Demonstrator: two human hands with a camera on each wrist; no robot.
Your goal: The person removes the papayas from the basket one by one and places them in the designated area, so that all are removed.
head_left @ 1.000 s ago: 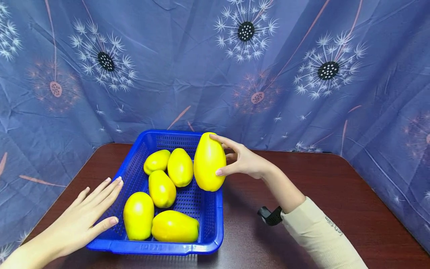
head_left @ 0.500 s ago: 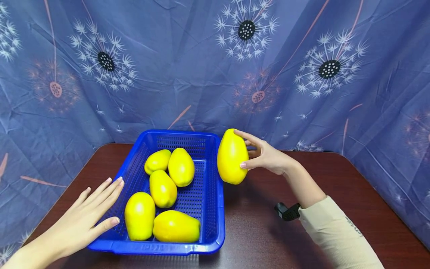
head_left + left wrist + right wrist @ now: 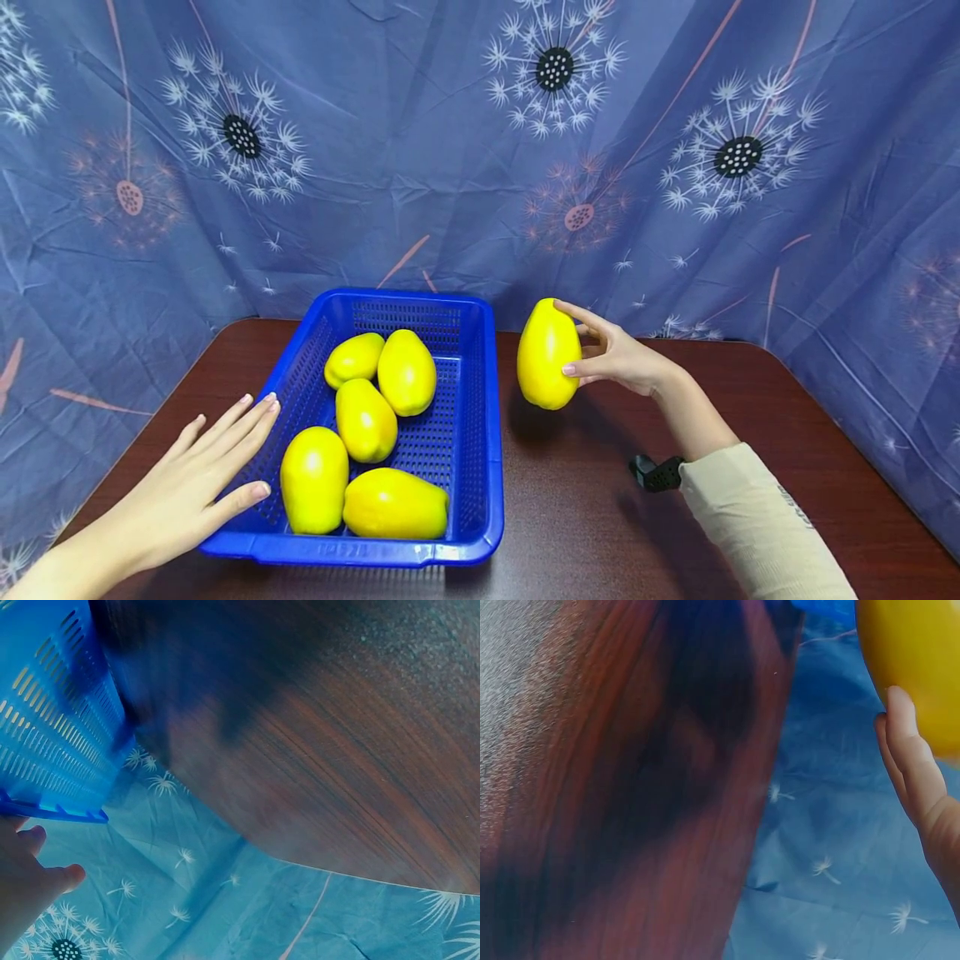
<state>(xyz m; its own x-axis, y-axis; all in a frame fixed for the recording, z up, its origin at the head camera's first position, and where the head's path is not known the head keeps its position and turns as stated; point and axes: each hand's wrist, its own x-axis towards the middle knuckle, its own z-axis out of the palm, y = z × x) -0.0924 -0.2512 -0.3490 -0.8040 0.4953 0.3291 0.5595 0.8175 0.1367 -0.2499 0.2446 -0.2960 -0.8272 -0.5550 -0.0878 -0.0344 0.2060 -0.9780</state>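
My right hand (image 3: 600, 354) holds a large yellow papaya-like fruit (image 3: 548, 354) upright, just above the table to the right of the blue slotted basket (image 3: 480, 467). The thumb and fingers curl round the fruit's right side; the fruit (image 3: 919, 667) fills the top right of the right wrist view. Several more yellow fruits (image 3: 363, 421) lie in the basket. My left hand (image 3: 202, 479) lies flat with straight fingers against the basket's left wall, and the basket wall (image 3: 52, 727) shows in the left wrist view.
The dark red-brown wooden table (image 3: 675, 533) spreads out to the right of the basket. A blue cloth with a dandelion print (image 3: 480, 150) hangs behind and around the table edges.
My right hand carried the yellow fruit from above the basket's right rim out to the right and lower, toward the table. The left hand stayed put.
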